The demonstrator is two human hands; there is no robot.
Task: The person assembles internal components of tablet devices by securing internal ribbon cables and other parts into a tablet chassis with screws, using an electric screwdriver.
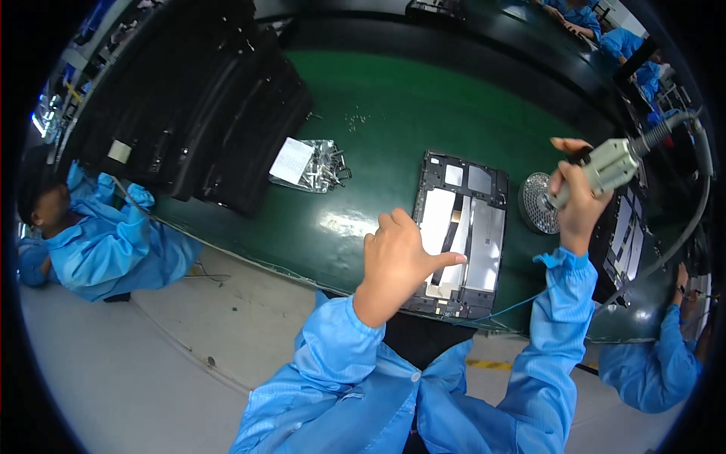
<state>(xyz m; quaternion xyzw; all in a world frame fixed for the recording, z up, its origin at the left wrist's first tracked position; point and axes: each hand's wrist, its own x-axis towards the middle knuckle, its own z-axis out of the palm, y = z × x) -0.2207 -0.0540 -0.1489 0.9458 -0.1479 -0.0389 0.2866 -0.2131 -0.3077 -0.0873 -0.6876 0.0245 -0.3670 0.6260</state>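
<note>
My right hand [581, 200] grips a pale grey electric screwdriver [614, 165], with a cable running from its upper end. The screwdriver's lower end points at a round dish [535, 206] holding many tiny metal screws; whether the tip touches them I cannot tell. Lying on the green table is an opened tablet-like device [484, 257] with a black frame and silver panels. Over its left edge hovers my left hand [397, 265], thumb stretched across the panels and fingers loosely bent, with nothing visible in it. Contact between thumb and device cannot be made out.
Left of centre lies a clear bag of small metal parts [324, 168] with a white label [291, 160]. Black trays [204, 113] are stacked at the far left. A second opened device [626, 234] lies at right. Loose screws [355, 119] dot the table. Co-workers sit nearby.
</note>
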